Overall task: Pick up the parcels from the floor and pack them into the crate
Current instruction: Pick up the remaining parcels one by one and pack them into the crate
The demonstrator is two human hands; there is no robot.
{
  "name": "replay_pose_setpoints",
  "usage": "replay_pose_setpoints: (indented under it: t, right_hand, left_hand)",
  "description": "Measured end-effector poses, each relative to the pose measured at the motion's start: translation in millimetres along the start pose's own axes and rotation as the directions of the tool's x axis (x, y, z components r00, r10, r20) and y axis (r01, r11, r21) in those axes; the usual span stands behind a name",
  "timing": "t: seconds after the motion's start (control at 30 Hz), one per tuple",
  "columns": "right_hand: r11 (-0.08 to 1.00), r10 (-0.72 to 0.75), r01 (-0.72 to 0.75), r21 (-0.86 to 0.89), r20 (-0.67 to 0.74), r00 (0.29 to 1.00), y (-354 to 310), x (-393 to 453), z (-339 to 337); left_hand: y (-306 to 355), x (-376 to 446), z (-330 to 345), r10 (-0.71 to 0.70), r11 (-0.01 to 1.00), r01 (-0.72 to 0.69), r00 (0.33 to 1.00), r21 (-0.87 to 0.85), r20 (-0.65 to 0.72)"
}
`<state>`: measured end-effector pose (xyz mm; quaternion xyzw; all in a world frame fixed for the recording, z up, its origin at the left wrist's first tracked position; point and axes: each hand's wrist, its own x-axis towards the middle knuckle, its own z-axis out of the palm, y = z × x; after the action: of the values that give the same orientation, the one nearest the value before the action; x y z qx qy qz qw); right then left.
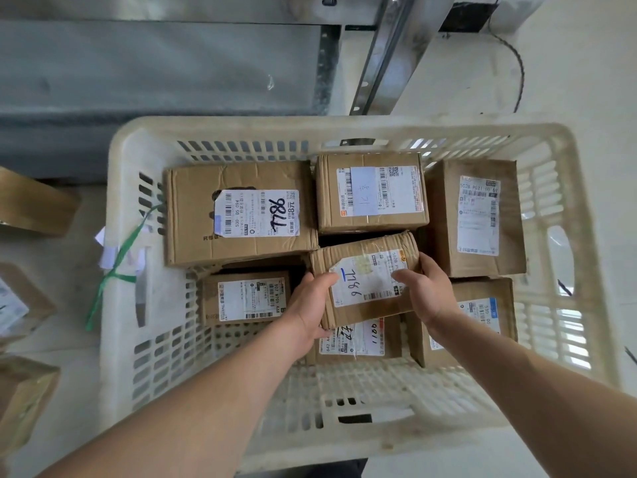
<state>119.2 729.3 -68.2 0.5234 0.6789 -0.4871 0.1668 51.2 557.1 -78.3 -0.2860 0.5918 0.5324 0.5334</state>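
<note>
Left hand [312, 305] and right hand [425, 288] clamp the taped cardboard parcel marked 7786 [365, 277] from both sides, over the middle of the white slotted crate [551, 236]. It probably sits tilted across lower parcels; released crooked, it could jam or slide off

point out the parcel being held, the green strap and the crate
held parcel [365, 267], head view, on its brown top above the label
green strap [119, 260], head view, midway along the strap outside the crate's left wall
crate [344, 127], head view, on the far rim
</note>
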Motion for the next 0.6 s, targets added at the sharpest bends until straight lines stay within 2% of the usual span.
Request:
replay_pose_setpoints:
  t: [0.2, 0.4, 0.6]
  right_hand:
    - [0.986, -0.065, 0.071, -0.150, 0.043, 0.997, -2.7, -10.1, 4.0]
    - [0.994, -0.068, 0.068, -0.083, 0.003, 0.998, -3.4, -8.7, 4.7]
    - [0.995, -0.052, 0.056, -0.079, 0.055, 0.997, 0.2, -2.5, 1.1]
  left_hand:
    - [-13.2, -5.5, -9.2, 0.031, 0.999, -0.032, 0.998, -0.015, -0.049]
    - [-12.8, -1.9, -8.7, 0.056, 0.997, -0.059, 0.997, -0.046, -0.061]
    - [-14.0, 6.8, -6.7, 0.057, 0.998, -0.058, 0.997, -0.035, -0.047]
